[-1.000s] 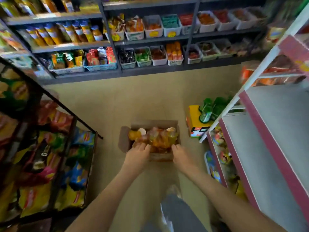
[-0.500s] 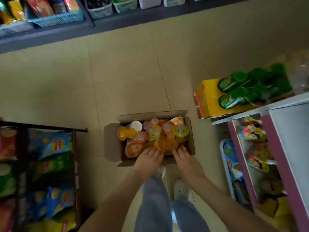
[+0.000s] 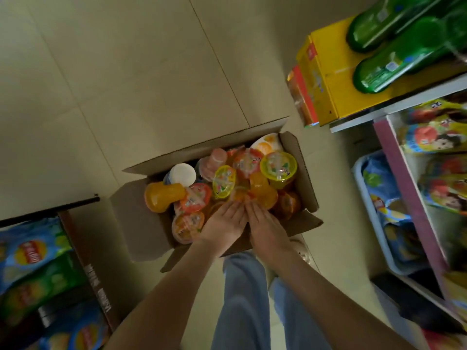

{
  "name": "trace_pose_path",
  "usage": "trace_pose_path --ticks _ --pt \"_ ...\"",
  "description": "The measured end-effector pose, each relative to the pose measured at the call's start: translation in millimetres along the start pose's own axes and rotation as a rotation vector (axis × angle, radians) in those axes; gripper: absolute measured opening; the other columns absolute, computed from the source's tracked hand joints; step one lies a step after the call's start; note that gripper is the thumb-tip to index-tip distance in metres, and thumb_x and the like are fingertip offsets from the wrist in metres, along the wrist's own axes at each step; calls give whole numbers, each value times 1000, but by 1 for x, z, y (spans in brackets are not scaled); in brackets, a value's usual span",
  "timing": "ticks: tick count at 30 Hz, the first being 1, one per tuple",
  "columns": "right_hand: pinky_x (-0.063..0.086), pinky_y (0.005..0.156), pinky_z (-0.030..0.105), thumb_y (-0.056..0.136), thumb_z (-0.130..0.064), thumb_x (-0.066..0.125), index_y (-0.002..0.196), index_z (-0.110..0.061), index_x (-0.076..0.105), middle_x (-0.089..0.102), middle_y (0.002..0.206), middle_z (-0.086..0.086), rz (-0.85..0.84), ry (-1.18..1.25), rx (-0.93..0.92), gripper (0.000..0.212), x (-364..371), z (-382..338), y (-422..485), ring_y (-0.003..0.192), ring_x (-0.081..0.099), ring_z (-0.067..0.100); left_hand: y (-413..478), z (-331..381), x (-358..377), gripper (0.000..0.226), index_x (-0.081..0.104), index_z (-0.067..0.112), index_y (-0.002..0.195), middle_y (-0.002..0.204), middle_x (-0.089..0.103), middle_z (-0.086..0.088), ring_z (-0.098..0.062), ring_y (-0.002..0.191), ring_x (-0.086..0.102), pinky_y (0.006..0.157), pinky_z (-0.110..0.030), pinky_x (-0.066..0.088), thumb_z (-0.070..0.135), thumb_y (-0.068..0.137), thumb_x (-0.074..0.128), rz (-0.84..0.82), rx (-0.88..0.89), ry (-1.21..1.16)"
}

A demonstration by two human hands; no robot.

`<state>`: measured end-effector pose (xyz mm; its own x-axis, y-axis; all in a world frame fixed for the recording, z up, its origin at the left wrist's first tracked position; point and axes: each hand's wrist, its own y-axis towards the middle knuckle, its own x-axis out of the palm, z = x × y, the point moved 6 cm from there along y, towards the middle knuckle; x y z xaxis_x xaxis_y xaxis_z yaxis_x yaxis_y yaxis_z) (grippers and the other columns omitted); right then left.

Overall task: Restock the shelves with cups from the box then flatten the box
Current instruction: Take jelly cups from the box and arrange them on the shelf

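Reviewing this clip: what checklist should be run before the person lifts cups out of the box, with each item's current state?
1. Box flaps open: ok.
2. Cups piled in the box, within reach: ok.
3. Left hand and right hand on the cups: ok.
4. Either hand gripping a cup: not ok, fingers straight.
5. Free room on the shelf: cannot tell.

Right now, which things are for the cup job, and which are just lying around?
For the job: cardboard box, the cups piled in it, left hand and right hand reaching among the cups.
Just lying about: yellow carton, green bottles on it, chip bags, blue basket.
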<state>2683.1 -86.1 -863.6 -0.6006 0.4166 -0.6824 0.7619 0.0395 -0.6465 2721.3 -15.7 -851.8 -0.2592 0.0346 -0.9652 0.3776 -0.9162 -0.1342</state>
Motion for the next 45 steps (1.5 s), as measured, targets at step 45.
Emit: trace_pose_path --ticks 45 --pt "33 93 35 82 -31 51 125 -10 43 61 118 13 1158 35 51 49 -218 140 -208 111 45 22 158 149 -230 57 45 4 116 105 61 -15 -27 98 53 89 -37 45 24 70 75 491 390 38"
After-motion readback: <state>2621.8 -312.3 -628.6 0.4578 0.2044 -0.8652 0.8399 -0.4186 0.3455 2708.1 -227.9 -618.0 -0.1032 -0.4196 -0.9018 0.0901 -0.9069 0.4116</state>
